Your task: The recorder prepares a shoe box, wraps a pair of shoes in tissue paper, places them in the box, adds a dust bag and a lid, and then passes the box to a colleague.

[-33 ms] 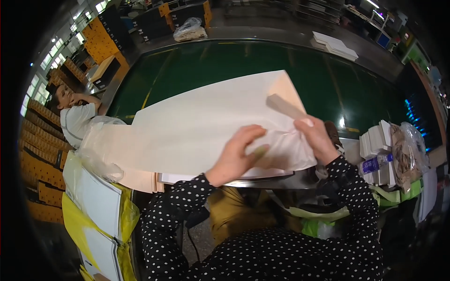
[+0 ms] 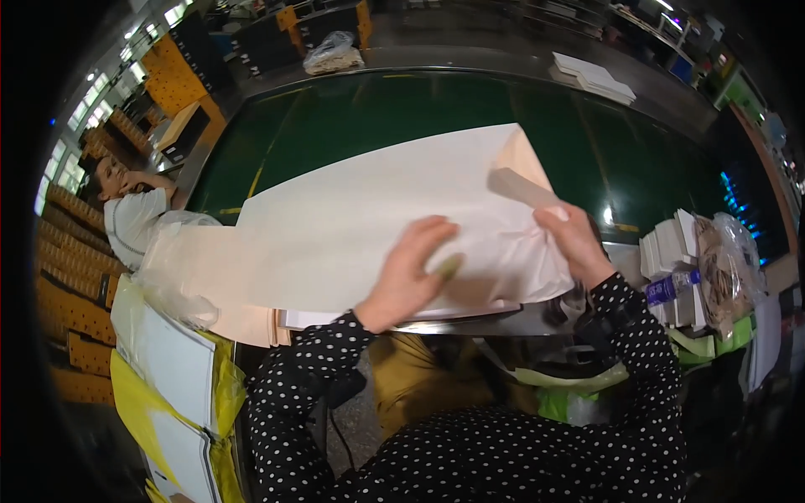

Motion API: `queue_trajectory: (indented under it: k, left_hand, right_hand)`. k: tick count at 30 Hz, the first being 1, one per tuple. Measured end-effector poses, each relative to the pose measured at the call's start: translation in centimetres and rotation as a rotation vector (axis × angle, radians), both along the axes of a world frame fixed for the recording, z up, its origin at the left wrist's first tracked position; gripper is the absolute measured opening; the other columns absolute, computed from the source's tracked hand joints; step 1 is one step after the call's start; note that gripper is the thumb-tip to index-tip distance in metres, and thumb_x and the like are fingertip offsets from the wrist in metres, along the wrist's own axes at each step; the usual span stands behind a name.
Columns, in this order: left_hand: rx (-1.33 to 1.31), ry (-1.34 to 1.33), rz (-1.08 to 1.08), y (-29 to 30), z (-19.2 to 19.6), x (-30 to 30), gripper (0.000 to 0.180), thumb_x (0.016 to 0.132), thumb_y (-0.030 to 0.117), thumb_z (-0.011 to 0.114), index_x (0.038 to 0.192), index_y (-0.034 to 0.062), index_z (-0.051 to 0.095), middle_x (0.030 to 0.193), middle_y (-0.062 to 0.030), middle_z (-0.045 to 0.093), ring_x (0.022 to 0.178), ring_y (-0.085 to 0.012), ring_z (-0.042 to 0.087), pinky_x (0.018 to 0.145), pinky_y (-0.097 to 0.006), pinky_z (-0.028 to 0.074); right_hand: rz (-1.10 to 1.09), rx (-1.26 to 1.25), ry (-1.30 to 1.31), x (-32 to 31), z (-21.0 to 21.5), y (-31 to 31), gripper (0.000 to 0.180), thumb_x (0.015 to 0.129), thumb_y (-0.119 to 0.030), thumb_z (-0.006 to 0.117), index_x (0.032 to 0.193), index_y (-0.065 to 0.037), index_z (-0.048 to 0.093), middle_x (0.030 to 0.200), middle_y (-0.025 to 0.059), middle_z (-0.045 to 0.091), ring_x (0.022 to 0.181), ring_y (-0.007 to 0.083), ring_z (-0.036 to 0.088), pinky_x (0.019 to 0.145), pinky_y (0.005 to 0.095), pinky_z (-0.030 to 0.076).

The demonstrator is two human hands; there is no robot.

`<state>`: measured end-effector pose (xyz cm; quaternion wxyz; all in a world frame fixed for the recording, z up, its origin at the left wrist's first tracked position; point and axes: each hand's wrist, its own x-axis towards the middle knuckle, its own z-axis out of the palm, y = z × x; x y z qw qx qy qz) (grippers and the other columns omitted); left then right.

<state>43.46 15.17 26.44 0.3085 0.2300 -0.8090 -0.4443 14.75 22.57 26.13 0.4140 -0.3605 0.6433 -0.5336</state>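
Note:
A large white paper sheet (image 2: 360,210) lies across the near part of the green-topped table. Its right end is creased and folded over like the end of a bag, with a peach-toned inner face showing at the far right corner. My right hand (image 2: 574,243) pinches this crumpled right end between thumb and fingers. Over the middle of the paper is my left hand (image 2: 411,272), its fingers apart and holding nothing; whether it touches the paper I cannot tell. Pale peach folded papers (image 2: 226,268) lie stacked at the left, partly under the sheet.
The green tabletop (image 2: 402,101) stretches beyond the paper. White bundles (image 2: 155,352) in yellow wrapping stand at the left, below clear plastic film (image 2: 180,285). Another person (image 2: 134,210) leans at the table's left edge. At the right are stacked white pieces (image 2: 667,251) and a purple-labelled bottle (image 2: 671,287).
My left hand has moved slightly left and away from the creased end. My right hand keeps its pinch and has shifted a little to the right with the paper.

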Motion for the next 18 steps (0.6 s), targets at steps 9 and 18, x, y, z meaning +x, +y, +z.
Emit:
queue_trajectory:
  k: [9, 18]
  left_hand:
    - [-0.301, -0.440, 0.352, -3.9, -6.6, 6.5, 0.071, 0.091, 0.036, 0.066, 0.148, 0.0029, 0.039, 0.157, -0.0309, 0.021, 0.144, -0.0483, 0.020, 0.117, -0.055, 0.018]
    - [-0.291, -0.671, 0.224, -2.3, -8.4, 6.0, 0.070, 0.097, 0.036, 0.058, 0.153, 0.0044, 0.030, 0.159, -0.0310, 0.014, 0.146, -0.0488, 0.014, 0.118, -0.055, 0.016]
  right_hand:
    - [-0.103, 0.229, 0.108, -13.4, -0.1, 2.9, 0.051, 0.095, -0.034, 0.063, 0.119, 0.011, 0.061, 0.107, 0.0137, 0.069, 0.093, 0.0168, 0.067, 0.080, 0.0299, 0.054]
    - [-0.126, 0.334, -0.009, -15.7, 0.3, 5.9, 0.062, 0.089, -0.051, 0.067, 0.112, 0.007, 0.066, 0.099, 0.0132, 0.070, 0.086, 0.0173, 0.069, 0.074, 0.0279, 0.054]
